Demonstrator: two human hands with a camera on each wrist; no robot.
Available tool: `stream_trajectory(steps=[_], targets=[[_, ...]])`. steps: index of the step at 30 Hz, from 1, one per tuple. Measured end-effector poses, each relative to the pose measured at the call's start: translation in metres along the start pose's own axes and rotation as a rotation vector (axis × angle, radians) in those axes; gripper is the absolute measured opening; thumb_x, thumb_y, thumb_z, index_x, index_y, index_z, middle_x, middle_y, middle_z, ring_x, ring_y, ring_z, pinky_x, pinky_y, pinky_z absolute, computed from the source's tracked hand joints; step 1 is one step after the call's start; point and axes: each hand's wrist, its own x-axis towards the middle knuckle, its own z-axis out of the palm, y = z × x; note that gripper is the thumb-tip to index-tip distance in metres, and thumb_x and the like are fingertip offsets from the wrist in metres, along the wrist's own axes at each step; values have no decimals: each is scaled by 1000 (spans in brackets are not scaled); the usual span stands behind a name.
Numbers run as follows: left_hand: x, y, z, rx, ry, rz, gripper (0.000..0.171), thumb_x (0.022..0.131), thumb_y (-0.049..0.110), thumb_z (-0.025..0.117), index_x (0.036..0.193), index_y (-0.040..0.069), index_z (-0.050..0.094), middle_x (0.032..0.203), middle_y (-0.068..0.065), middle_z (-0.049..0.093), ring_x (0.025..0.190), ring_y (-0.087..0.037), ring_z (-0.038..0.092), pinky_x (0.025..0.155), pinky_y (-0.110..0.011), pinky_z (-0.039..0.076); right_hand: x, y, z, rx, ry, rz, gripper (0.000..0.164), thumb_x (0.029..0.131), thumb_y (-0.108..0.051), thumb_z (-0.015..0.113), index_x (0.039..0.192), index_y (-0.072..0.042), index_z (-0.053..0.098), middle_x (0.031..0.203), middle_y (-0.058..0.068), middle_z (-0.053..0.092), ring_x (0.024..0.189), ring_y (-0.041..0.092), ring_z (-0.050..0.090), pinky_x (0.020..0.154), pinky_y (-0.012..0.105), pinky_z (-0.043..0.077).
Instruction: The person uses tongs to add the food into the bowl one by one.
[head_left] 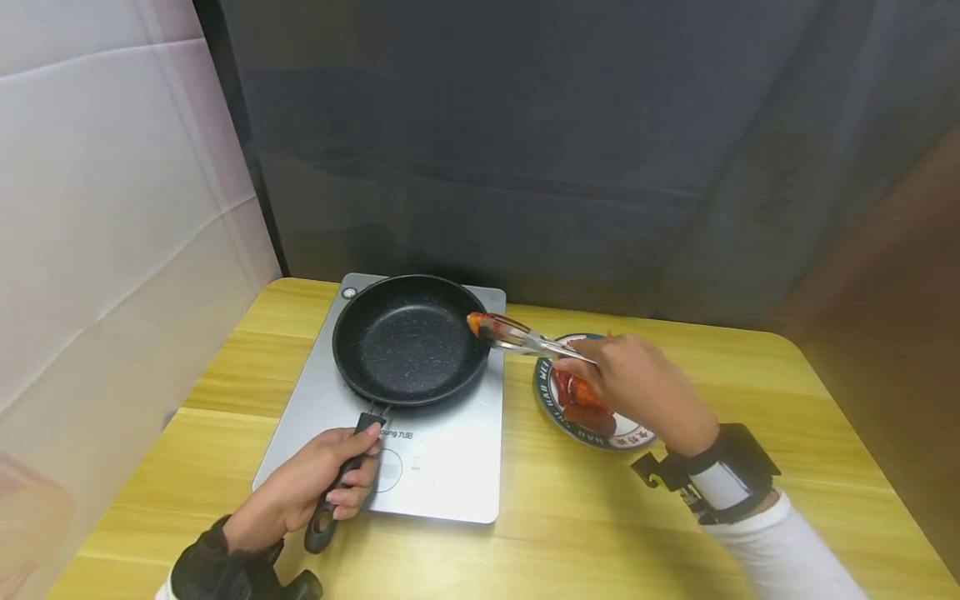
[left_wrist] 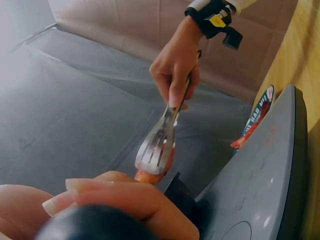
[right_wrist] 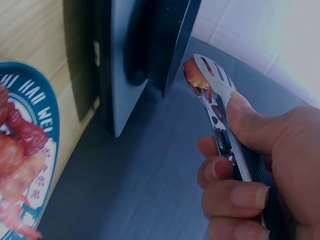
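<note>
My left hand (head_left: 333, 471) grips the black handle (head_left: 321, 525) of a frying pan (head_left: 411, 346), whose inside is bare and speckled. With my right hand (head_left: 637, 383) I hold metal tongs (head_left: 517, 336), fingers on one arm and thumb on the other. Between the slotted tong heads is a reddish-orange piece of food (right_wrist: 196, 74). In the head view the tong tips overlap the pan's right rim. Below and beside my right hand lies a plate (head_left: 546, 402) with a green lettered rim, bearing several red and orange food pieces (head_left: 588, 417), partly hidden by the hand.
The pan stands on a silver induction cooker (head_left: 457, 483) on a yellow wood-grain table (head_left: 570, 533). A dark grey curtain (head_left: 487, 150) rises behind the table, a pale one (head_left: 112, 208) on the left, and a brown surface (head_left: 892, 275) on the right.
</note>
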Motion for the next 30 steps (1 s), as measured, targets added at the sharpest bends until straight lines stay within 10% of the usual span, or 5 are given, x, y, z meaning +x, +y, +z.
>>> stream_trajectory(steps=[30], targets=[[0,0,1,9,30,-8,31,105,33,35,90,6,35,62,6,33,42,-2,33,39,-17,34,62,-60,21,60,-239,-83,35,93,-39,63,65,-19,52,51,-10,32,43,7,34,38,23,28]])
